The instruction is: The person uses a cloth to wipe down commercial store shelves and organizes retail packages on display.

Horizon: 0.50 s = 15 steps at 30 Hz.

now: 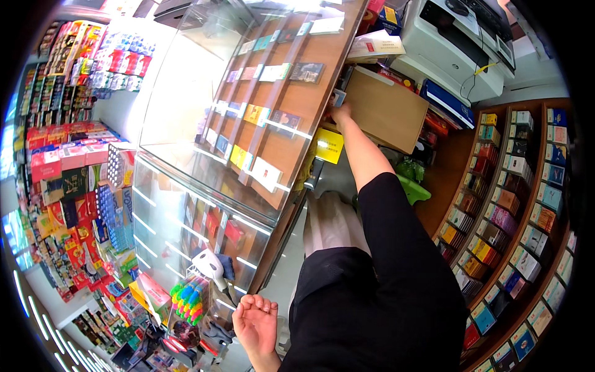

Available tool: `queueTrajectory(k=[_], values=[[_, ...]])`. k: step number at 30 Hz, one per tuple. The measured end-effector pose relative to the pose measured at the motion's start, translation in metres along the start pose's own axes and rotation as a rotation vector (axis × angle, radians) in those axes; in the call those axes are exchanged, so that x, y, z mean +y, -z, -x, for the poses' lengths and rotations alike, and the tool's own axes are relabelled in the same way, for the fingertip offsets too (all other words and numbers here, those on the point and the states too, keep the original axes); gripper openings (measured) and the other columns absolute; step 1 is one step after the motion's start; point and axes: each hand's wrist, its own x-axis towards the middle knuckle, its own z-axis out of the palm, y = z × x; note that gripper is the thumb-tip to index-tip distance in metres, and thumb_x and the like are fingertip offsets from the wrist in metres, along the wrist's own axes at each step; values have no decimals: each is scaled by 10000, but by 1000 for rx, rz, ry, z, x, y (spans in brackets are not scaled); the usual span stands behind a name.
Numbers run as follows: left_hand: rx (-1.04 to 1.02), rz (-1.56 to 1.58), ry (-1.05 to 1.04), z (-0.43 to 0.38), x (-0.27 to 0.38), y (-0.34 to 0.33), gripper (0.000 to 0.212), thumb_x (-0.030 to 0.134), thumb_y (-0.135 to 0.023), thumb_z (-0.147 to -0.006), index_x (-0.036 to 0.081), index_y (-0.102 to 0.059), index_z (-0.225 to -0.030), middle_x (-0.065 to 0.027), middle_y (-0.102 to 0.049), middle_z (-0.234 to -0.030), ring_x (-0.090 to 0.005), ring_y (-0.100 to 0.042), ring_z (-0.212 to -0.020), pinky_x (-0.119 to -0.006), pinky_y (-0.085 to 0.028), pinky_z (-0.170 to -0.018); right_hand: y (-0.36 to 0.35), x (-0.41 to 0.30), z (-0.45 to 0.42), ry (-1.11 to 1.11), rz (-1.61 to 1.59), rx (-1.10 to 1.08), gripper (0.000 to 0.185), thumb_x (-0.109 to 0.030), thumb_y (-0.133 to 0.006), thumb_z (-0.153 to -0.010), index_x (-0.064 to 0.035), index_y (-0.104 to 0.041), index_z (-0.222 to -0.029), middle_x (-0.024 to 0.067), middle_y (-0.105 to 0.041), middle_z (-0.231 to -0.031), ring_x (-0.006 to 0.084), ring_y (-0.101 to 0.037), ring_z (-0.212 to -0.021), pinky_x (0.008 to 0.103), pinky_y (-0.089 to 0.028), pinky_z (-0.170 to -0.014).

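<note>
Reaching away from my body, my right hand (341, 113) is at the back edge of the glass display counter (209, 162). A small pale-blue and white pack (339, 97) shows at its fingers, which seem to grip it, though they are partly hidden. Beside that wrist lies a brown cardboard box (386, 109), and a yellow card with writing (328, 145) is just below. My left hand (256, 321) is raised palm up near my body, empty, its fingers loosely curled. A white handheld barcode scanner (208, 266) stands on the counter beyond it.
Wooden shelves (504, 195) hold rows of small cigarette-like packs on the right. A white printer (458, 46) is at top right. A green plastic item (413, 188) lies below the box. Colourful pens (189, 300) stand near the scanner. Stocked shop shelves (74, 186) fill the left.
</note>
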Motion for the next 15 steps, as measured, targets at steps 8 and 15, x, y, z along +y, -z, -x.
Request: queueTrajectory(k=[8,15], values=[[-64,-125,64,-18,-17,-24,223,272,-470,-935,57,-522,-910,-57,-499,-812,-192,-466,-768,-371,-395,-820,46,-17,31,14,-104,-283,231,-239,-707,-833,-59,-614,-945,28,-569,-727,111,-494,-586,241,-414,-505],[-149,-168,107,-17,-29,-22,241,276,-462,-923,45,-531,-932,-79,-505,-833,-195,-471,-786,-360,-376,-822,77,-29,63,22,-325,-393,182,-205,-690,-798,-64,-590,-857,2,-559,-702,87,-499,-565,215,-400,-494]])
